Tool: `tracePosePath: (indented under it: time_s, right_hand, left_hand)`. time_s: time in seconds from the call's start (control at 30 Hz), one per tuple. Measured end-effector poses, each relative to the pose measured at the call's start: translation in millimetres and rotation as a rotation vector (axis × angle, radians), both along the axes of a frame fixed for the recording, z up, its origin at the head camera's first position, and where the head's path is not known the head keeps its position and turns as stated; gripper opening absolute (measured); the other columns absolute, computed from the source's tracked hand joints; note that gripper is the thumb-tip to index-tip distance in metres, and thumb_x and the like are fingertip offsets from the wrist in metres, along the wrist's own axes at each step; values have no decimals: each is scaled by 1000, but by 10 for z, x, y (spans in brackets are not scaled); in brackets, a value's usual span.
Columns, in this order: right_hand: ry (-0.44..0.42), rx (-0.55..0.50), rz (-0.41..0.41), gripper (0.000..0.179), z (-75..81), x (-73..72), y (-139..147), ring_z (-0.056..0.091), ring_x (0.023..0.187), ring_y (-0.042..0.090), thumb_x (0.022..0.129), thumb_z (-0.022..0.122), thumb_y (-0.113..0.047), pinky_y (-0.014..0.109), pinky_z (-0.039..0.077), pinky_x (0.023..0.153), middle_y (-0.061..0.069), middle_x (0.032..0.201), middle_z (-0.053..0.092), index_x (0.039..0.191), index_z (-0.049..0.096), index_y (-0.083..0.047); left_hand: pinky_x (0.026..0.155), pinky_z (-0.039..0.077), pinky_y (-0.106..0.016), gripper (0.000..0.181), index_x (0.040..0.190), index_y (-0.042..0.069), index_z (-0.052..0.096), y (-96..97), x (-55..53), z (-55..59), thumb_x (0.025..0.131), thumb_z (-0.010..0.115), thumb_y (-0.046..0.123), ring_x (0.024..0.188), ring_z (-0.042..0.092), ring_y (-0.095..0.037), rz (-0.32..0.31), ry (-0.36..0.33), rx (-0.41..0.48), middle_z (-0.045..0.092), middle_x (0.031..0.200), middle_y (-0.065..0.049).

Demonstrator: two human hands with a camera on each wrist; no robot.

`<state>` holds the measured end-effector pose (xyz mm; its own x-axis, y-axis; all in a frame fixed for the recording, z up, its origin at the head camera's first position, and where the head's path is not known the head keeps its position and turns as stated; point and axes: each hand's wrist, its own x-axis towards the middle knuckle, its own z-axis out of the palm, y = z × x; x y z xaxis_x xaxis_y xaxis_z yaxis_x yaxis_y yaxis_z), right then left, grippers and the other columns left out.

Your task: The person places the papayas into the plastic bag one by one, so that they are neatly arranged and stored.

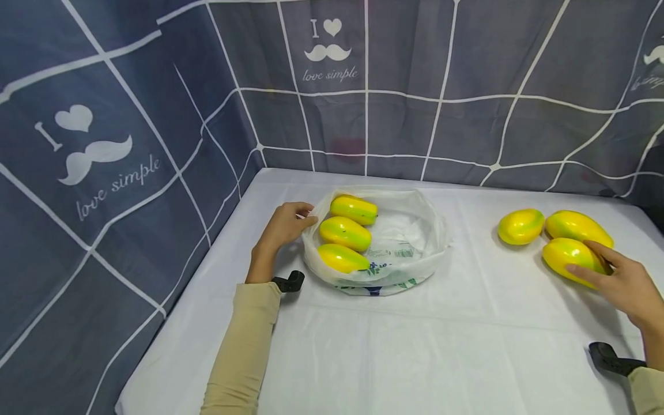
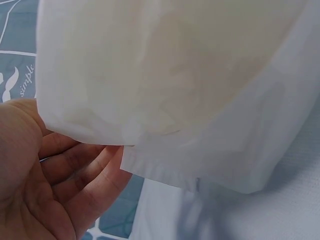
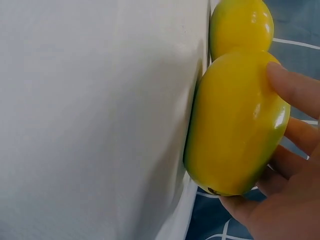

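Observation:
A white plastic bag (image 1: 430, 253) stands with its mouth spread wide, holding three glossy yellow-green papayas (image 1: 346, 233) along its left side. My left hand (image 1: 286, 226) holds the bag's left rim; in the left wrist view its fingers (image 2: 90, 185) curl beside the thin plastic, which hides part of them. Over at the right, my right hand (image 1: 625, 282) grips the nearest papaya (image 1: 568, 259), thumb on one side and fingers on the other. That papaya (image 3: 235, 125) fills much of the right wrist view. Two more papayas, one left (image 1: 521, 226) and one behind (image 1: 578, 226), lie close by.
A white cloth (image 1: 415, 351) covers the table. Dark grid-patterned fabric (image 1: 399, 127) hangs behind it and along the left side. Black wrist mounts sit on the left wrist (image 1: 290, 281) and the right wrist (image 1: 612, 358).

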<state>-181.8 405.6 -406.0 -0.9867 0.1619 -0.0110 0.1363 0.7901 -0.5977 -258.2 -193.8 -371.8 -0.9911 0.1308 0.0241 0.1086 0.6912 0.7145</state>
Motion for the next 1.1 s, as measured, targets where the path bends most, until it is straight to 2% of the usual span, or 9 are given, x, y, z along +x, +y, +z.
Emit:
tracePosePath:
  time_s: [0.53, 1.1]
  right_hand:
    - [-7, 39, 30, 82, -22, 76, -1, 11, 131, 67, 101, 55, -39, 74, 11, 103, 48, 144, 12, 151, 12, 9]
    - [21, 55, 34, 83, -64, 64, -2, 14, 130, 67, 101, 55, -39, 74, 11, 103, 47, 145, 14, 151, 12, 10]
  left_hand:
    - [90, 49, -44, 39, 129, 3, 63, 23, 6, 28, 97, 65, 24, 112, 58, -34, -10, -13, -2, 63, 122, -18]
    - [91, 49, -45, 43, 132, 1, 60, 10, 17, 20, 97, 64, 25, 112, 58, -35, 0, -15, -19, 62, 123, -20]
